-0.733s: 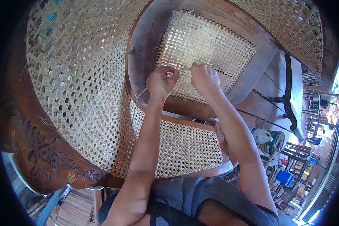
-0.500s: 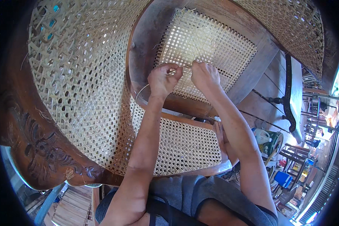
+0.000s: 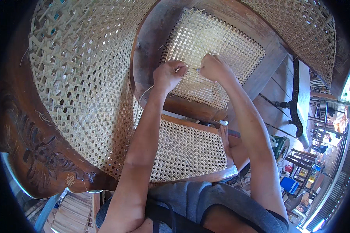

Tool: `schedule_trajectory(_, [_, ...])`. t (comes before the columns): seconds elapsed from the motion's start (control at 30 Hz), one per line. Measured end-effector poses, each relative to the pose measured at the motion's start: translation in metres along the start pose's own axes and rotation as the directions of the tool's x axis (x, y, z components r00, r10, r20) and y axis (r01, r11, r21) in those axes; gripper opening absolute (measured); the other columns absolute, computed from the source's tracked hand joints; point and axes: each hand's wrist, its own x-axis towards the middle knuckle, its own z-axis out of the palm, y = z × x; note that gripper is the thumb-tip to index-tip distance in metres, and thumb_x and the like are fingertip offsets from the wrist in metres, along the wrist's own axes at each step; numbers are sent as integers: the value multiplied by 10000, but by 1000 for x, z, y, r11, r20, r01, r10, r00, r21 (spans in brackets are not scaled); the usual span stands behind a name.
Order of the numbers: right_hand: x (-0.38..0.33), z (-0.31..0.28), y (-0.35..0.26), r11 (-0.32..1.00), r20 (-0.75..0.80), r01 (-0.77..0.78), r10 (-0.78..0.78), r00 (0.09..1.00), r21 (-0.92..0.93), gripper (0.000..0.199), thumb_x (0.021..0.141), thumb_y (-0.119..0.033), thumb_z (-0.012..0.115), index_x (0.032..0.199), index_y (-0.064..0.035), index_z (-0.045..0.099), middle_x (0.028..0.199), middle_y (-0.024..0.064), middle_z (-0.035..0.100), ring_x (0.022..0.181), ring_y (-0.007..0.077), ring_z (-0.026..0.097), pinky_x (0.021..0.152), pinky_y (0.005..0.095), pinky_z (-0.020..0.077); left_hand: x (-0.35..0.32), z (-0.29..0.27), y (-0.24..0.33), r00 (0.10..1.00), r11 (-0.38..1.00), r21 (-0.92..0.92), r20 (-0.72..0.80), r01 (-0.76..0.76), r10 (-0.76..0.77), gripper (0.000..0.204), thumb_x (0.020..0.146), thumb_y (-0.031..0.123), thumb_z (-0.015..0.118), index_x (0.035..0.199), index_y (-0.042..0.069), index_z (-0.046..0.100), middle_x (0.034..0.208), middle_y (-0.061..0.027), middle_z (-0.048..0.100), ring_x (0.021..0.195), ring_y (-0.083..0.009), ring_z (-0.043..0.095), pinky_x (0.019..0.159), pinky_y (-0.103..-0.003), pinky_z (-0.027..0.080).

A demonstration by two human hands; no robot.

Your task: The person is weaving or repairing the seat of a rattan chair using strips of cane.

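A square woven cane panel (image 3: 237, 46) fills the opening of a wooden frame (image 3: 149, 35), and both hands work over its near left half. My left hand (image 3: 168, 75) is closed in a pinch at the panel's left side. A thin cane strand (image 3: 145, 93) curves out below its wrist. To its right, my right hand (image 3: 217, 68) is closed in a loose fist just above the weave. A small pale-blue bit shows at its fingers, too small to name, and the rest of what it holds is hidden.
A large curved cane back (image 3: 85, 89) with a carved wooden edge (image 3: 42, 155) rises on the left. Another cane panel (image 3: 190, 151) lies nearer me. A dark turned wooden piece (image 3: 296, 97) stands right, beyond it a blue container (image 3: 288, 185) and stacked furniture.
My right hand has shifted slightly up and right and turned more into a fist. The left has stayed nearly in place, still pinching. The gap between them is a little wider.
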Motion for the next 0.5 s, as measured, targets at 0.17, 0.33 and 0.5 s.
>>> schedule_trajectory(0.17, [-15,8,-13,982,-108,-24,4,994,-186,244,860,-191,603,995,-12,699,1093,226,678,1048,358,665,926,460,510,-6,0,27,996,999,13,76,41,-42,214,843,334,749,936,142,754,858,-45,723,710,-154,660,666,-284,507])
schedule_trajectory(0.33, [-21,26,-5,995,-338,-73,48,940,-64,229,871,-179,576,964,-20,711,1021,208,703,996,317,688,903,492,494,-10,2,12,978,544,-834,-22,96,-206,184,934,170,664,1060,38,688,802,28,636,645,-92,555,608,-218,456])
schedule_trajectory(0.5, [-25,24,8,978,-245,-68,17,969,-199,361,940,-359,505,964,-50,690,862,187,711,863,335,695,896,486,481,-15,-4,1,930,-19,-987,155,158,-334,166,926,76,598,1064,89,690,828,-8,673,613,-82,588,551,-234,470])
